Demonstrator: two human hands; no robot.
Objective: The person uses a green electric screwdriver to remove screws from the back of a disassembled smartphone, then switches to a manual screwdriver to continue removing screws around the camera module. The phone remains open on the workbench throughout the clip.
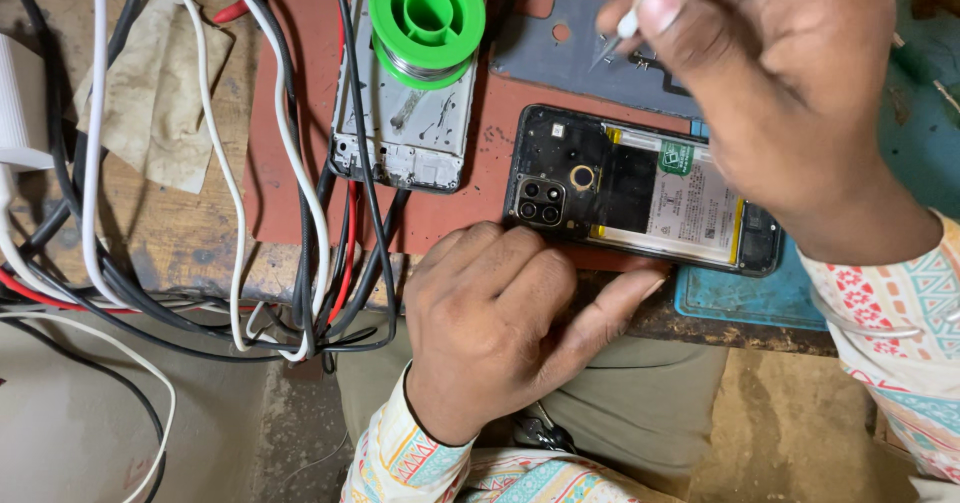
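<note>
The open phone (640, 195) lies flat on the red mat (470, 133) near the edge of the bench (180, 233), its back off so the battery shows. The left hand (500, 323) rests at its near edge, fingers curled and pressing to keep it from sliding. The right hand (790, 83) pinches a thin pointed tool (618, 38) above the far side. A green wire spool (427, 18) sits on another phone frame (405, 113) to the left.

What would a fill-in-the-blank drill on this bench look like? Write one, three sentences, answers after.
1. The solder spool on the phone frame is coloured ____.
2. The left hand steadies the near edge of the opened ____.
3. The right hand holds a thin ____-tipped tool.

Answers: green; phone; white
</note>
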